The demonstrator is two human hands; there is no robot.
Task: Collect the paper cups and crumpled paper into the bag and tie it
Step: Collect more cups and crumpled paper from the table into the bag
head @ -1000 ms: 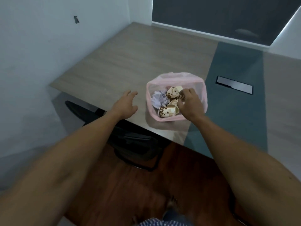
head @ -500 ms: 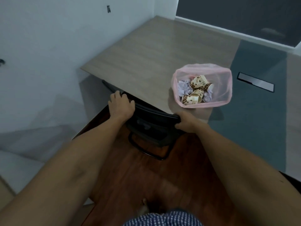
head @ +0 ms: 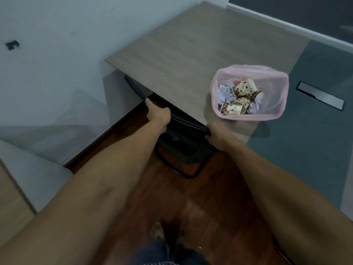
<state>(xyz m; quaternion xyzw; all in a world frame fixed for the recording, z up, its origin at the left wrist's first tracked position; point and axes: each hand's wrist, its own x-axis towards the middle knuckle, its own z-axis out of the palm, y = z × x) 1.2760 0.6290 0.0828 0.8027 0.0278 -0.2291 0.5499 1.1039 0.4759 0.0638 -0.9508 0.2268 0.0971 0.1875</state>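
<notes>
Translucent pink plastic bag (head: 275, 111) stood open, paper cups (head: 241, 96) and crumpled paper (head: 225, 93) inside. My left hand (head: 158, 115) and right hand (head: 219, 133) gripped the black chair back (head: 183, 121). Tying, I judged, remained.

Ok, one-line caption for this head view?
Both hands, left hand and right hand, grip the chair back while the open pink bag of cups sits untied.

thin translucent pink plastic bag (head: 278, 104), printed paper cups (head: 244, 88), matt woodgrain table (head: 181, 52), glossy red-brown wood floor (head: 191, 203)
</notes>
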